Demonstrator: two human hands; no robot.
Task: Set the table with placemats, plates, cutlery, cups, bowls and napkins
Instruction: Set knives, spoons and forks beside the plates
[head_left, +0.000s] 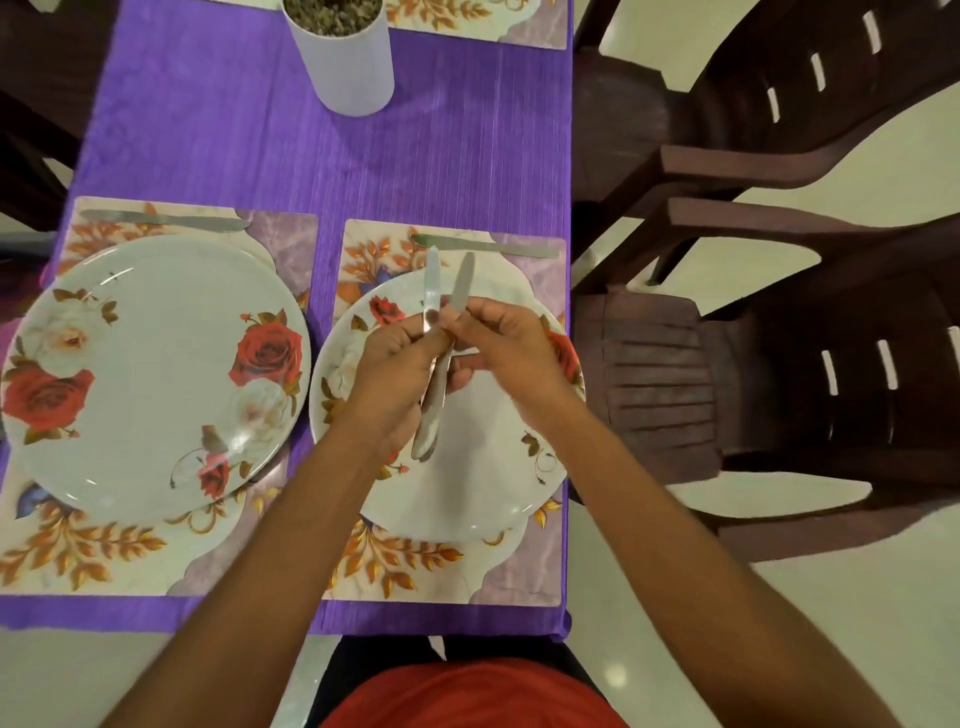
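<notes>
The purple-clothed desk (441, 156) fills most of the view, and brown chairs (660, 384) stand to the right of both grips. The right mat (519, 577) lies under the grips, and the left mat (104, 551) lies off to their left. Each mat carries a rose-patterned plate: the right plate (467, 493) sits directly below the grips, the left plate (156, 374) beside it. A white pot (348, 67) stands well beyond them. A laid knife (488, 246) rests on the right mat just past the grips. A far-left knife (166, 219) lies beyond the left plate. The left grip (395, 369) curls round a first knife (431, 286). The right grip (509, 348) pinches a second knife (462, 283). Both blades point away, close together above the right plate.
</notes>
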